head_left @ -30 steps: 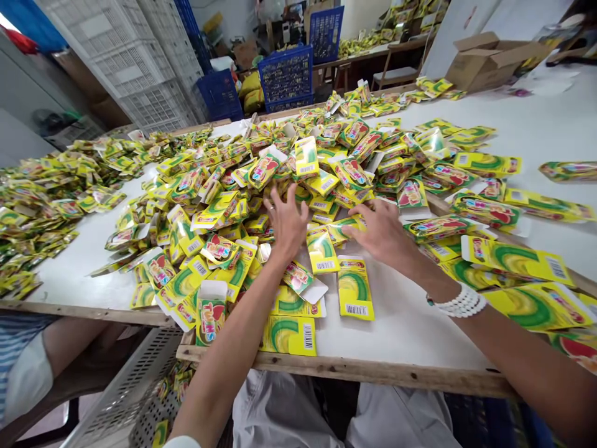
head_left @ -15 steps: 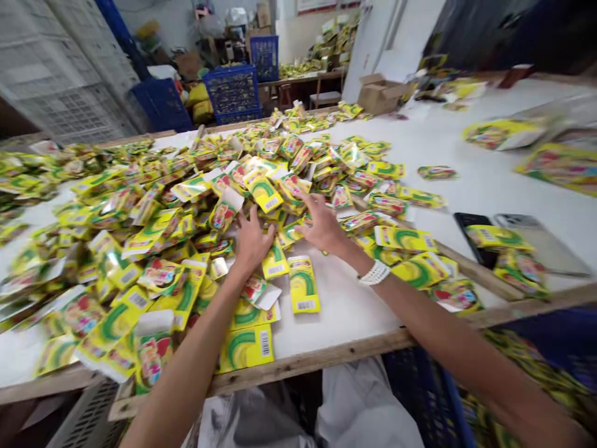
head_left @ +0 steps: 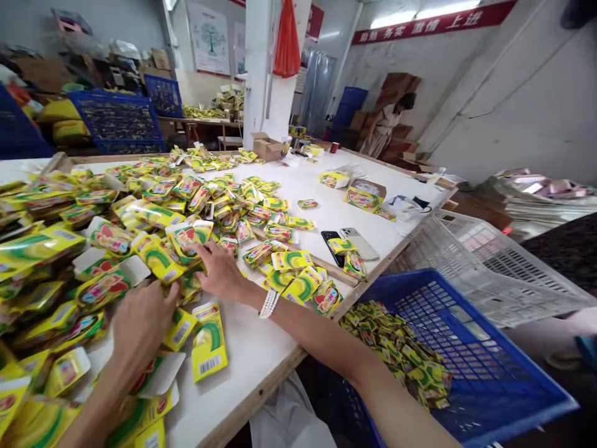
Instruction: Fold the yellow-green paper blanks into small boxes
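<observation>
A large heap of flat yellow-and-green packets (head_left: 153, 205) covers the white table (head_left: 261, 348). My left hand (head_left: 140, 320) lies palm down on packets at the near left, fingers curled slightly over one. My right hand (head_left: 219, 270), with a white bead bracelet at the wrist, reaches into the heap with fingers spread on the packets. One packet with a barcode (head_left: 209, 342) lies just below and between both hands.
A blue crate (head_left: 466, 354) partly filled with small packets stands at the table's right edge, a white crate (head_left: 489, 261) behind it. Two phones (head_left: 349, 242) lie on the table. A cardboard box (head_left: 268, 146) sits far back; a person stands by the far wall.
The view has swung right, so the crates and far wall now show. Both hands stay in the heap, now at the left of the picture.
</observation>
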